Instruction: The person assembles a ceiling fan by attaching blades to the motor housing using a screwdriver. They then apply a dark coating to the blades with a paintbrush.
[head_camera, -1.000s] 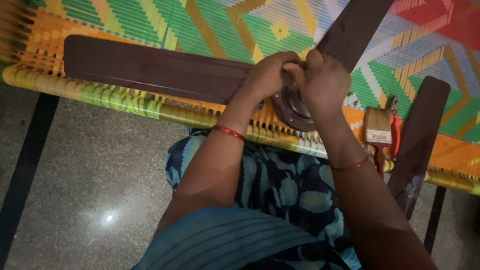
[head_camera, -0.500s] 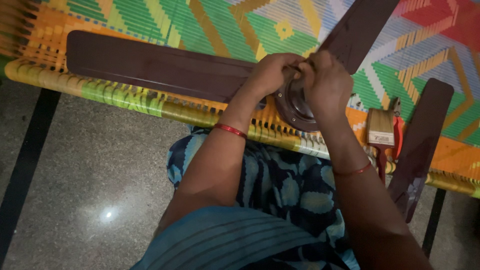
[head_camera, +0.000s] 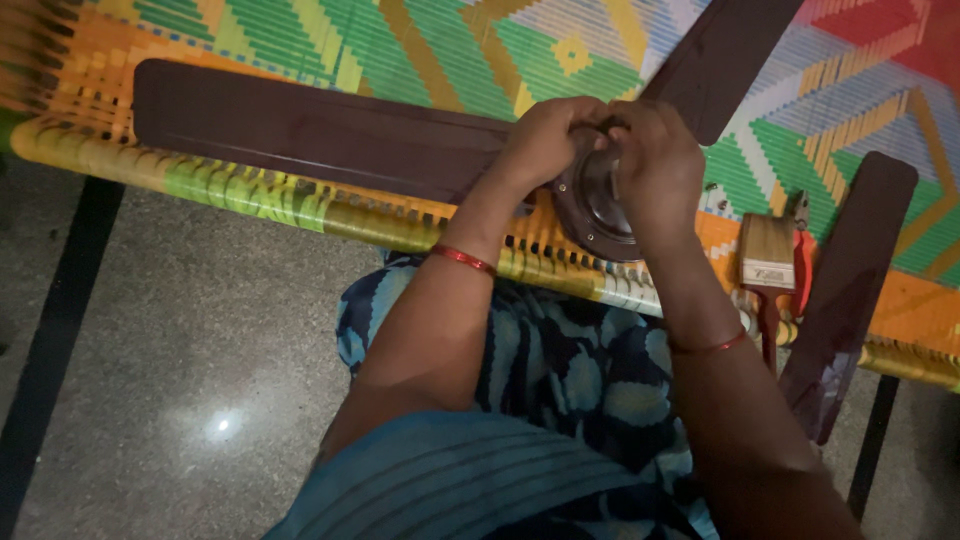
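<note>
- Resting near the front edge of the woven cot (head_camera: 250, 190), the fan hub (head_camera: 597, 205) sits between both hands, a round dark motor housing with a paler ring on its face.
- Running leftward from the hub, the long brown blade (head_camera: 320, 135) lies almost parallel to the cot's front edge, its free end towards the left corner.
- A second blade (head_camera: 720, 60) leaves the hub up and to the right, towards the far edge.
- The left hand (head_camera: 545, 140) is curled over the hub's upper left rim, fingers bent tight on it, where the long blade meets the housing.
- The right hand (head_camera: 658, 165) covers the hub's right side, fingers folded close over the top; whether a small part is pinched under them I cannot tell.
- Both hands touch the hub, so neither is nearer; the fingertips meet at its top, and the hub lies below and between them.
- Further right, a loose blade (head_camera: 848, 290) lies slanted across the front edge, well apart from the hands, its lower end hanging past the cot.
- Just beside it lie a paintbrush (head_camera: 767, 255) and a red-handled tool (head_camera: 802, 265).
- Below the cot is the speckled floor (head_camera: 200, 340).
</note>
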